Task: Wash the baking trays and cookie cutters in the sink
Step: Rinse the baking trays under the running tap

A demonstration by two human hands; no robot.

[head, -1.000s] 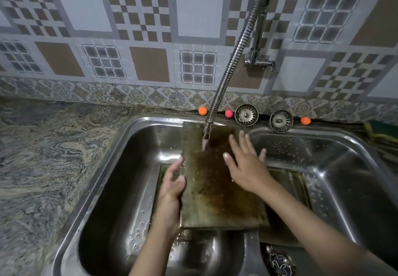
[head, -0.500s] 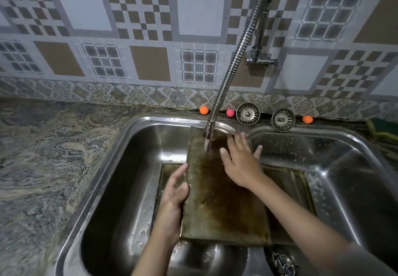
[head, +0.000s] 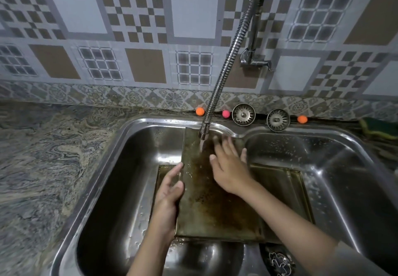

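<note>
The double steel sink [head: 112, 168] is taking up most of the view, sunk into a marbled stone counter [head: 43, 157] that is stretching away to its left. Behind the sink a patterned tile wall [head: 140, 28] is rising, and from it a flexible steel faucet [head: 224, 71] is arching down over the sink's back rim, pouring water onto a tray. That upper baking tray [head: 211, 207], brown and stained, is leaning over the sink's left basin and divider with its far edge up near the back rim, under the stream. A second baking tray [head: 286, 187] is lying lower in the sink, showing to the right of and beneath the first. The right hand [head: 230, 168] is lying flat on the upper tray beside the stream, fingers spread and straight, pressing the surface. The left hand [head: 170, 191] is holding the upper tray's left edge, thumb on top and fingers curling round the side. At the sink's near edge a metal cookie cutter [head: 279, 259] is lying, partly cut off. On the sink's back ledge two round strainers [head: 243, 114] are standing on edge, and beside them three small balls [head: 200, 111], two orange and one pink. Off the sink's far right corner a green and yellow sponge [head: 379, 128] is resting
</note>
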